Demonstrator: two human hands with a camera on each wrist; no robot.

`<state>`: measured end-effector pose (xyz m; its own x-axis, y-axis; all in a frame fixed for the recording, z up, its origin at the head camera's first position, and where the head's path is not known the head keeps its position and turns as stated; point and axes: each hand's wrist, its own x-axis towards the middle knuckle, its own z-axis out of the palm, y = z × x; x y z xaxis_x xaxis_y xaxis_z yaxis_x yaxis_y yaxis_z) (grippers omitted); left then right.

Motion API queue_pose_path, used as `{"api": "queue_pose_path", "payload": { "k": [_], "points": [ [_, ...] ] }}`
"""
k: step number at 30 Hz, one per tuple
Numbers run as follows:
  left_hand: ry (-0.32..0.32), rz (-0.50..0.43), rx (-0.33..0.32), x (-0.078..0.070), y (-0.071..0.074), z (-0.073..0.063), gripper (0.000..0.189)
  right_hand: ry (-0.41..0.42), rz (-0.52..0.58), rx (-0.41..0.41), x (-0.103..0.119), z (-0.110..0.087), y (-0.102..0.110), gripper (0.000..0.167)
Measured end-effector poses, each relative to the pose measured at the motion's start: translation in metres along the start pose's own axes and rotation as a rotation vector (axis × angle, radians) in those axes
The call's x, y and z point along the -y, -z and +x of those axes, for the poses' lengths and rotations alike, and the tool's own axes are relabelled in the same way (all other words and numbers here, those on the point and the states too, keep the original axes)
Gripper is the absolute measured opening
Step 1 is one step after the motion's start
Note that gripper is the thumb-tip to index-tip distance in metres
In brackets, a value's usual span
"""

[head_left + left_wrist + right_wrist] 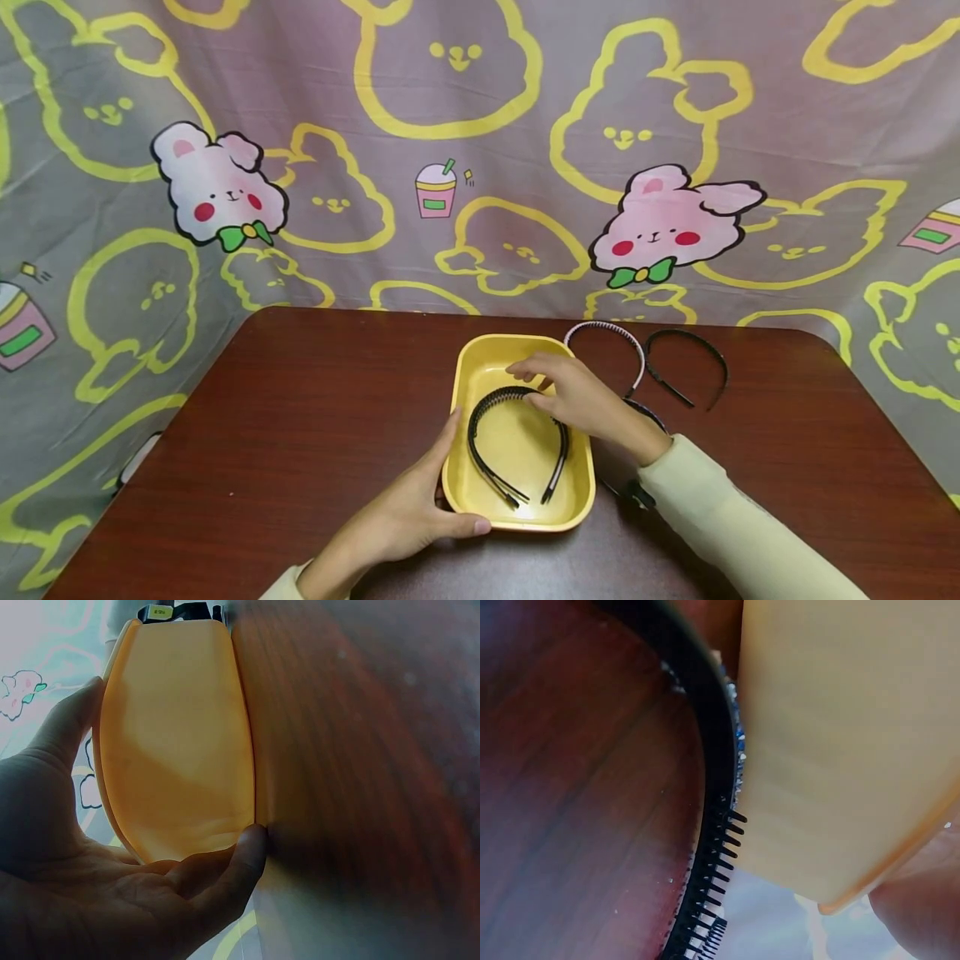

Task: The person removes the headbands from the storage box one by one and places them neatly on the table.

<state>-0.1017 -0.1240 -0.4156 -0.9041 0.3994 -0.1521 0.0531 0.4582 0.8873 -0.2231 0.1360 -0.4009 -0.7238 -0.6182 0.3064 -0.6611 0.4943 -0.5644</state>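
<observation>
Near the table's middle sits a yellow plastic box (525,527), its long sides running away from me. Inside it lie several thin black toothed headbands (476,429), nested together with their tips toward me. My left hand (408,508) grips the box's near left corner, thumb along the near rim and fingers at the left side; the left wrist view shows this grip too. Above the box, my right hand (573,396) reaches over its right rim, fingers loosely extended by the headbands' arch. I see nothing held in it, though contact with the arch cannot be made out.
Behind the right hand lie a pale pink headband (642,358) and a thin black headband (724,367). A black headband with teeth and blue-silver beads (720,742) lies beside the box, partly under my right forearm. A patterned curtain (495,167) hangs behind the brown table (300,417).
</observation>
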Motion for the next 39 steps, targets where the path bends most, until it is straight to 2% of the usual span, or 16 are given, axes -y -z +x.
{"api": "queue_pose_path", "payload": {
  "k": [10, 19, 34, 39],
  "points": [
    [-0.018, -0.013, 0.005, -0.003, 0.001, 0.0, 0.131, -0.002, -0.017, 0.012, -0.006, 0.008, -0.003, 0.035],
    [0.006, 0.001, 0.0, -0.001, 0.0, 0.0, 0.133, -0.038, -0.021, 0.043, -0.004, 0.013, -0.007, 0.034],
    [-0.009, -0.014, 0.001, -0.003, 0.001, -0.001, 0.132, -0.049, -0.046, 0.075, 0.0, 0.017, -0.01, 0.031],
    [0.0, -0.004, -0.006, -0.002, 0.001, -0.001, 0.132, -0.042, -0.09, 0.083, -0.001, 0.017, -0.011, 0.031]
  ]
}}
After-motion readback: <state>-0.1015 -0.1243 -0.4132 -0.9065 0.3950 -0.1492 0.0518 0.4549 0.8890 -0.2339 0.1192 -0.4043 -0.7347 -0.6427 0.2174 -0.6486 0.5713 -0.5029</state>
